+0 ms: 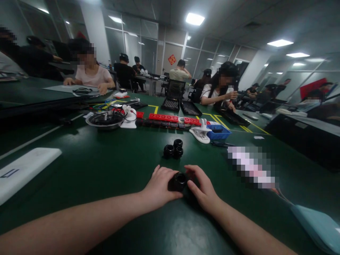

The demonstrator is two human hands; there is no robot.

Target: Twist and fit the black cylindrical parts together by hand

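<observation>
Both hands (180,187) clasp a black fitting (178,181) mid-table (106,170).

Glossy black plastic fitting (178,181), matt green tabletop (111,166)

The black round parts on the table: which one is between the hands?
The black part nearest the camera, gripped between the left hand and right hand. The other three sit clustered farther away, untouched.
</observation>
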